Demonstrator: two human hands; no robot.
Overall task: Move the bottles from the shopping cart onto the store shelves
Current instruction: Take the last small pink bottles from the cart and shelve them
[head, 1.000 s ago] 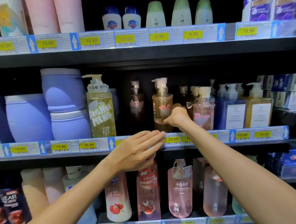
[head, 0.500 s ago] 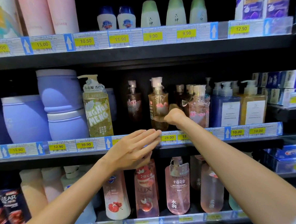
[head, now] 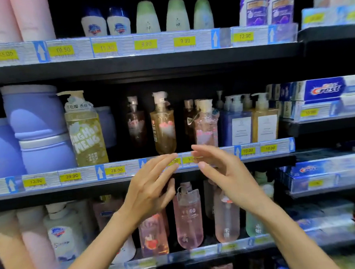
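Note:
An amber pump bottle [head: 163, 126] stands upright on the middle shelf [head: 121, 172], with a pink pump bottle [head: 205, 126] to its right and a dark bottle [head: 136, 124] behind on the left. Both my hands hover in front of the shelf's price strip, just below these bottles. My left hand [head: 150, 189] has its fingers straight and holds nothing. My right hand [head: 219, 169] is relaxed and loosely spread, also empty, apart from the bottles. The shopping cart is out of view.
Purple tubs [head: 34, 129] and a tall olive pump bottle [head: 86, 133] fill the shelf's left. Blue and amber square bottles [head: 250, 122] stand at the right, toothpaste boxes [head: 322, 93] beyond. Pink refill bottles [head: 188, 218] line the shelf below; small bottles [head: 148, 17] the one above.
My right hand has let go of the amber bottle and drawn back from the shelf to beside my left hand. The view has shifted to the right.

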